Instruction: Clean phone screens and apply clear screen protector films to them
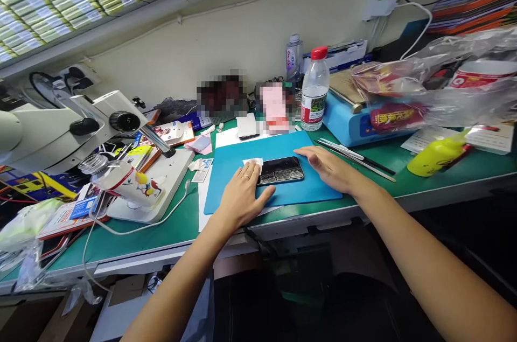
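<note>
A smartphone (281, 171) with a dark, reflective screen lies flat on a blue work mat (242, 154). My left hand (242, 191) rests flat at the phone's left end, its thumb spread away along the lower edge. Beneath its fingertips is a piece of white tissue or cloth (253, 161), partly hidden by the fingers. My right hand (325, 167) is open beside the phone's right end, with nothing in it. Whether its edge touches the mat I cannot tell.
At the left stands a microscope (125, 116) with a glass jar (133, 183) on its base. Thin tools (355, 156) lie right of the mat. Behind are a red-capped bottle (315, 91) and a blue device (351, 116); a yellow bottle (434, 156) lies farther right.
</note>
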`<action>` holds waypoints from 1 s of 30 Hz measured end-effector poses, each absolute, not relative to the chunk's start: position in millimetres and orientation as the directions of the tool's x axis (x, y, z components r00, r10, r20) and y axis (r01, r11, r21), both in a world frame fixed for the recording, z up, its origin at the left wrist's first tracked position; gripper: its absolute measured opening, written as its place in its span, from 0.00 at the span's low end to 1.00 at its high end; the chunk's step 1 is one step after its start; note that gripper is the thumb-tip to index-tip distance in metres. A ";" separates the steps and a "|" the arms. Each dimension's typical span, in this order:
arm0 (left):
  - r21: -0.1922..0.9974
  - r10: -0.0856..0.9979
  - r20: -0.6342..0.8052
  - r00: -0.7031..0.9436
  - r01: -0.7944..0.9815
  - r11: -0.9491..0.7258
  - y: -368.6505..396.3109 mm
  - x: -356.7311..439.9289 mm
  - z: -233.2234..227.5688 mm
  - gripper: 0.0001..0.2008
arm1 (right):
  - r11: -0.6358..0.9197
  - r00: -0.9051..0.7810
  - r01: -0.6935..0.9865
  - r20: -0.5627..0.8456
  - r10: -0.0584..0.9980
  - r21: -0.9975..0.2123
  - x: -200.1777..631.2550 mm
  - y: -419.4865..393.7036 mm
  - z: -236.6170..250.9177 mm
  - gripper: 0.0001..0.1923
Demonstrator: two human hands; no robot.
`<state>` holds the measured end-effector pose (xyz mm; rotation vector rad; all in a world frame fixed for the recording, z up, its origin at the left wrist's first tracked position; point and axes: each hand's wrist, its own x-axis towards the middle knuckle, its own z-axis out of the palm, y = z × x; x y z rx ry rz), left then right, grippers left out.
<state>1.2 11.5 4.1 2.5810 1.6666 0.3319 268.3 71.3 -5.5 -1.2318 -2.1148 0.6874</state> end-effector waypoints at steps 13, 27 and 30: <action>0.059 0.859 0.100 0.502 0.859 -0.509 36.5 2.9 15.4 0.23 | 0.470 -0.433 0.563 0.243 0.868 -0.680 270.9 73.2 -7.1 0.49; 0.051 0.871 0.047 0.488 0.870 -0.490 33.3 17.0 21.3 0.23 | 0.458 -0.445 0.569 0.213 0.870 -0.683 273.6 71.3 -3.7 0.51; 0.053 0.899 0.021 0.437 0.898 -0.437 22.4 -11.8 21.0 0.23 | 0.456 -0.441 0.577 0.211 0.872 -0.678 274.4 70.2 -2.6 0.49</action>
